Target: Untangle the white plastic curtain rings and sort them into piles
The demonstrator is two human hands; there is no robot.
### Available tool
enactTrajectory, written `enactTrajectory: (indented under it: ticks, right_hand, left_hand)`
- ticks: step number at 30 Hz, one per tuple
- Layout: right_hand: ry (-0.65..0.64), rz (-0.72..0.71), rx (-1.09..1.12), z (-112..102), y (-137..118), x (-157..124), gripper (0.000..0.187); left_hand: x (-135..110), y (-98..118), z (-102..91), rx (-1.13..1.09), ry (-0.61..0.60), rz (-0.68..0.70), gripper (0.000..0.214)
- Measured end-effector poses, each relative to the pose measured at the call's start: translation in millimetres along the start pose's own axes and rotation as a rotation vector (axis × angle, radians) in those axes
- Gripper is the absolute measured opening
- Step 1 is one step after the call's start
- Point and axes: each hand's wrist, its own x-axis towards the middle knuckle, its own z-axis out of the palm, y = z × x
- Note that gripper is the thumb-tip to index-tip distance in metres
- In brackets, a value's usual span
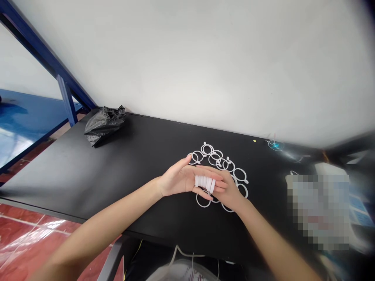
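My left hand [178, 179] is palm up, its fingers curled round a short row of white rings [204, 182] packed side by side. My right hand [234, 193] meets it from the right, overlapping the left fingertips at the row's end. Most of the right fingers are hidden, so their grip is unclear. Around and behind both hands, several thin white rings [240, 174], each with a small knob, lie loosely overlapping on the black table [152, 144]. Some are partly covered by the hands.
A crumpled black plastic bag [105, 121] sits at the table's back left, near a blue metal frame [66, 97]. Blurred packages [359, 208] lie on the right. A pale wall [181, 70] stands behind the table. Below the front edge is a whitish plastic bag [187, 271].
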Motion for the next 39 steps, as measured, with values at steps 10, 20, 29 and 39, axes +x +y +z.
enactTrajectory:
  ticks: [10, 20, 29, 39]
  right_hand:
    - [0.149, -0.276, 0.031, -4, -9, 0, 0.025]
    - [-0.273, 0.164, 0.697, -21, -25, 3, 0.073]
    - [-0.119, 0.201, 0.484, -5, -40, 0, 0.026]
    - [0.000, 0.147, 0.488, -1, -35, -1, 0.020]
  left_hand:
    - [-3, 0, 30.9, 0.592, 0.065, 0.294, 0.055]
    - [2, -32, 16.3, 1.466, 0.047, 0.739, 0.063]
    - [5, -39, 17.1, 1.556, 0.016, 0.549, 0.069]
    - [4, -35, 18.3, 1.503, 0.041, 0.593, 0.062]
